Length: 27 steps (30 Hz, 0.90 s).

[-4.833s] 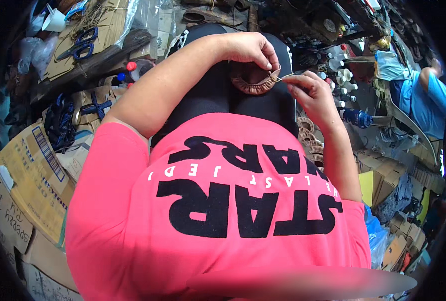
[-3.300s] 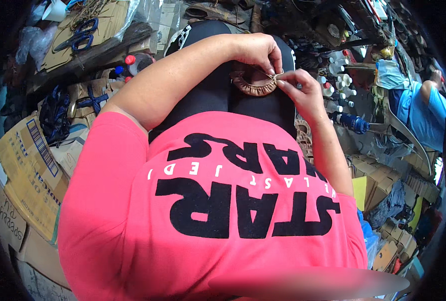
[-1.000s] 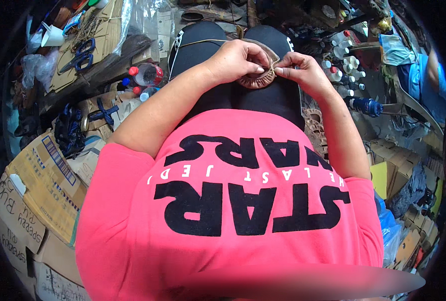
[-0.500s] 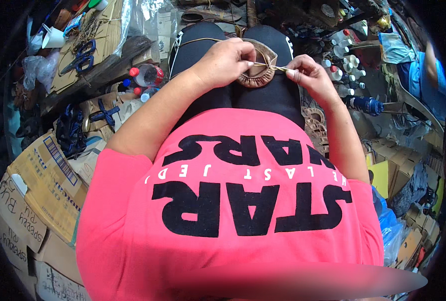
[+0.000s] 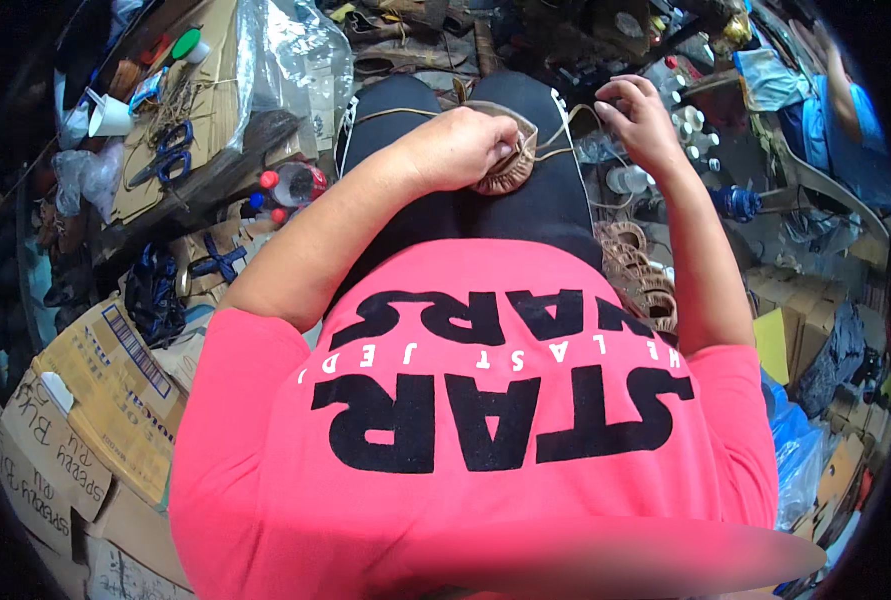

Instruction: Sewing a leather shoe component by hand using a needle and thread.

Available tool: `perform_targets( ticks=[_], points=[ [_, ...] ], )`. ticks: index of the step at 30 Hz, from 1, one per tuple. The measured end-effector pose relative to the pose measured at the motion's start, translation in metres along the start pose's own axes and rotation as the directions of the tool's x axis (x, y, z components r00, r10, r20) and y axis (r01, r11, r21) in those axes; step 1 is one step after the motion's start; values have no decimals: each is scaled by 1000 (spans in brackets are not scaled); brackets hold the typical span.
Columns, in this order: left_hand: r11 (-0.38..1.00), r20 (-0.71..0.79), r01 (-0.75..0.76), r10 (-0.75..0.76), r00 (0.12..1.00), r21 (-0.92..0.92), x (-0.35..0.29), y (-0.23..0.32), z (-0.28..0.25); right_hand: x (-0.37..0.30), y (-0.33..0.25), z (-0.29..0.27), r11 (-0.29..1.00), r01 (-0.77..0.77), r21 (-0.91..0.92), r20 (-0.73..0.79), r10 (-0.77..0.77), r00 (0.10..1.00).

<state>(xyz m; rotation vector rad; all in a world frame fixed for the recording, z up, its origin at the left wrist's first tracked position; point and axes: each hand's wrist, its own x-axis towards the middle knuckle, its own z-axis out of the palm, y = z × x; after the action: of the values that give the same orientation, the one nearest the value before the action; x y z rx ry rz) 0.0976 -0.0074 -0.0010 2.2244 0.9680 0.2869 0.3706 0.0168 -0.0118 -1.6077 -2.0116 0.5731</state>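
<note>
On my lap, over black leggings, lies a brown moccasin upper (image 5: 505,178) with a gathered, puckered edge. My left hand (image 5: 470,148) is closed on it, fingers pinching its rim and covering much of it. A thin tan lace (image 5: 563,133) runs from the piece to the right in slack loops. Beside those loops my right hand (image 5: 645,125) is raised, thumb and forefinger parted and the other fingers loosely bent. The lace passes close to its fingertips. Another length of lace (image 5: 395,112) crosses my left thigh.
Several similar brown gathered pieces (image 5: 645,275) lie by my right hip. Blue-handled scissors (image 5: 170,155) rest on cardboard at the left, near a plastic bottle (image 5: 298,185). Small bottles (image 5: 693,125) stand at the right. Cardboard boxes (image 5: 115,390) sit lower left.
My right hand has moved up and right, away from the upper, and its fingers have parted. The lace, pulled straight before, now hangs in loops. The left hand keeps the upper.
</note>
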Motion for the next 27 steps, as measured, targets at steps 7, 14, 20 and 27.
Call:
perform_targets(
  ticks=[7, 14, 20, 27],
  points=[
    [1000, 40, -24, 23, 999, 15, -3, -8, -3, -13, -85, 3, 794, 530, -296, 476, -359, 803],
    [960, -105, -185, 210, 972, 210, -42, -31, -18, -13, -57, 4, 796, 576, -185, 454, -451, 769],
    [890, -294, 159, -303, 907, -427, -102, -48, -67, -27, 24, -35, 731, -390, 560, 338, 228, 913],
    [400, -218, -288, 212, 953, -870, -35, 51, -36, -1, -98, 8, -183, -300, 936, 249, -259, 933]
  ],
)
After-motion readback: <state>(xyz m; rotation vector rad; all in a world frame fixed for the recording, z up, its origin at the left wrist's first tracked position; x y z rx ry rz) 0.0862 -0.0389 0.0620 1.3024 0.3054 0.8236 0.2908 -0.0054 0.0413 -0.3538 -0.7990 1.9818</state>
